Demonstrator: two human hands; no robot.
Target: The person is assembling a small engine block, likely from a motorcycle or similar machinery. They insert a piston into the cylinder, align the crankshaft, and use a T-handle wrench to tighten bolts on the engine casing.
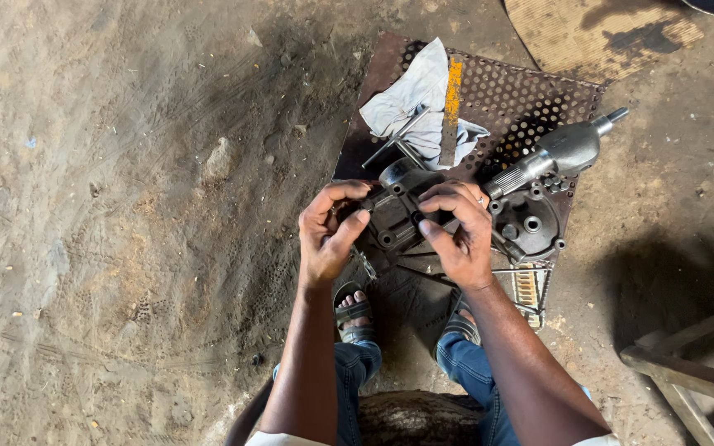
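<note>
Nearest to us we see our own knees in blue jeans [357, 367] and our feet in sandals [354, 312] on the dirt floor [126, 248], just on the near side of the dark metal casting [398, 216] that we take as our landmark. Our left hand [330, 234] grips the left edge of the casting, thumb and fingers curled tight around its rim. Our right hand [459, 231] is clenched over the right side of the same casting, fingers bent down across its top face, so the part is held between both hands just above the floor. Under the casting and stretching away beyond it lies a rusty perforated metal sheet [539, 99]. Just right of the casting, on that sheet, rests a second grey housing [530, 221] with round bolt holes, touching or nearly touching our right hand. From that housing a silvery cylindrical part [559, 153] with a ribbed neck slants up and away to the right. Near the casting's right, toward us, a small ribbed metal piece [526, 289] lies at the sheet's edge. Beyond the casting lies a crumpled pale blue rag [411, 99], with a thin metal rod tool [397, 136] and a flat bar with an orange-painted end [452, 111] resting across it. Well right of the casting, close to us, stands a rough wooden frame [687, 372].
</note>
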